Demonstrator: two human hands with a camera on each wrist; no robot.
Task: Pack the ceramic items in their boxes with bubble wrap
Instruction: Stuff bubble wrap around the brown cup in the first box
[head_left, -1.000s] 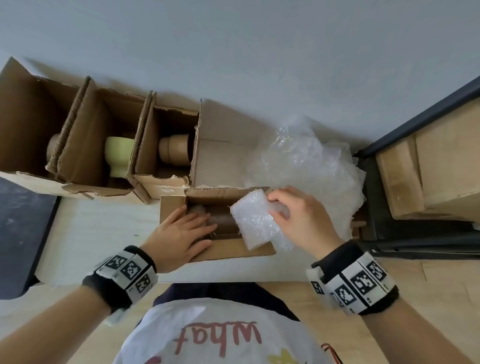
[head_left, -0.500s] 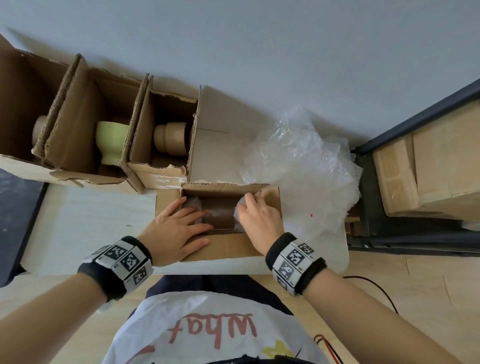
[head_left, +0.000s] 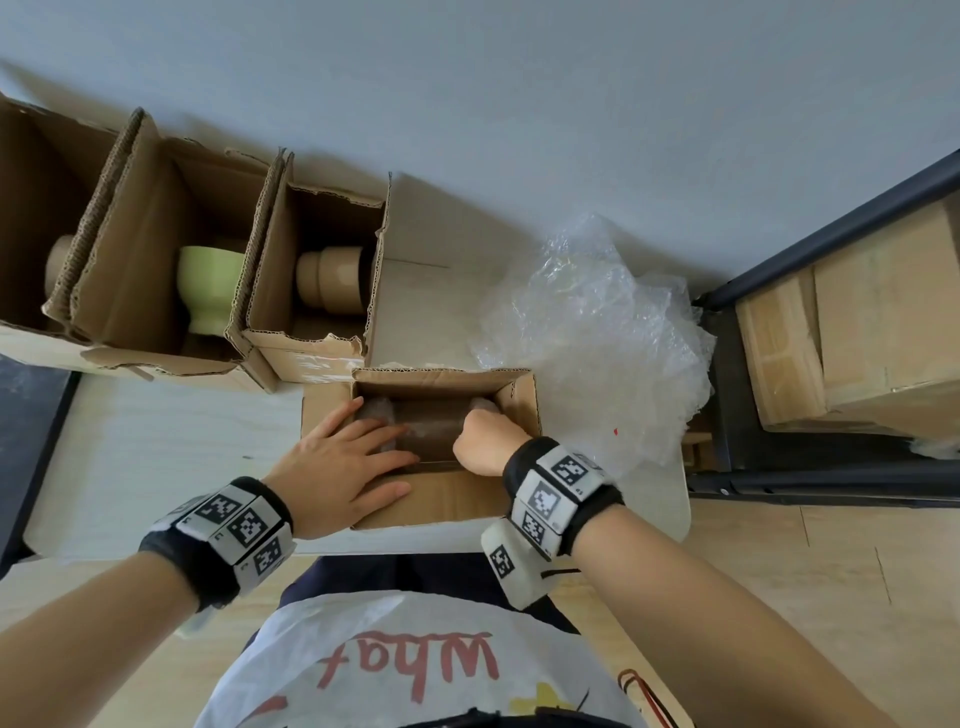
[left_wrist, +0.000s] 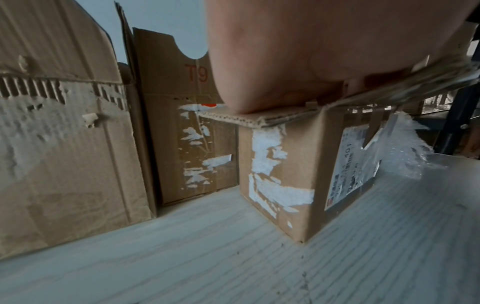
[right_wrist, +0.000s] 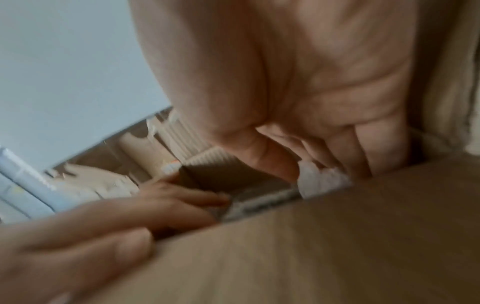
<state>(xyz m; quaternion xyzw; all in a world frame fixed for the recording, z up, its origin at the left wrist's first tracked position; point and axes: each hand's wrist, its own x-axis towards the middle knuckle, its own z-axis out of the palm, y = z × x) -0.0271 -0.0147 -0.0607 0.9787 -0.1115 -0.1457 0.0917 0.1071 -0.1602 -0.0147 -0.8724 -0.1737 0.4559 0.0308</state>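
A wrapped item (head_left: 426, 426) lies inside the near box (head_left: 436, 499). The left hand (head_left: 337, 467) rests flat on it; the right hand (head_left: 485, 439) pinches bubble wrap (right_wrist: 320, 181) at its right end. Three far boxes (head_left: 156, 291) hold unwrapped ceramics (head_left: 213, 286); loose wrap (head_left: 597, 332) remains.

Small box (head_left: 441, 499) mouth crowded: left hand (head_left: 337, 467) over left side, right hand (head_left: 485, 441) in right corner. Taller boxes (head_left: 306, 291) close behind-left, bubble wrap (head_left: 597, 343) heap right. Bare tabletop (head_left: 166, 447) left.

You had a black metal shelf (head_left: 810, 260) at your right. It held stacked cartons (head_left: 857, 332). A red cable (head_left: 641, 691) lay on the wooden floor (head_left: 779, 551).
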